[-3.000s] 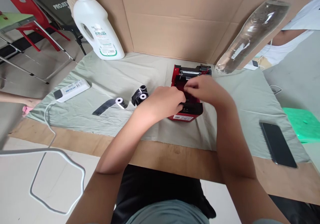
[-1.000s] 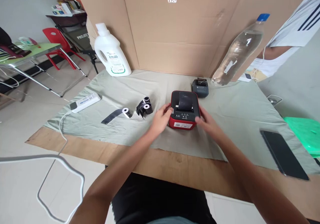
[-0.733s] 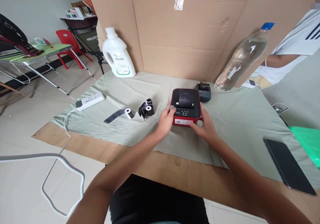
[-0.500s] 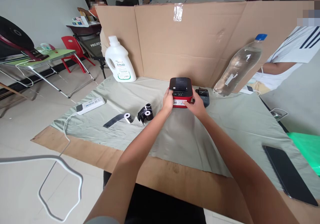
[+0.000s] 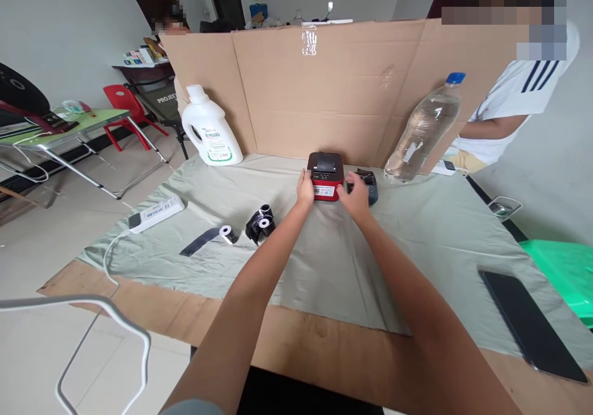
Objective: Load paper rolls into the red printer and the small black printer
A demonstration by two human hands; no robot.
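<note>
A red and black label printer point(image 5: 326, 177) sits on the cloth near the cardboard, a dark strip lying over its top and a white sticker on its front. Against its left side rests my left hand point(image 5: 305, 190), fingers stretched out and thumb off the top. My right hand point(image 5: 356, 197) is at the printer's right front corner, its fingers apart and bent; whether the thumb still touches the red side I cannot tell. Just behind that hand stands a smaller dark grey printer point(image 5: 371, 186), partly covered. To the left lie a black label roll point(image 5: 228, 234) with a loose tail and some bunched black rolls point(image 5: 260, 223).
A folded cardboard screen point(image 5: 324, 94) backs the table. In front of it stand a white detergent bottle point(image 5: 212, 128) and a leaning water bottle point(image 5: 424, 131). A power strip point(image 5: 157, 213) lies left, a black phone point(image 5: 532, 325) right. Another person's arm point(image 5: 495, 129) shows behind.
My right hand has loosened from the label printer and shifted slightly away from its side. My left thumb has slid off its top edge. The whole view has tilted up a little.
</note>
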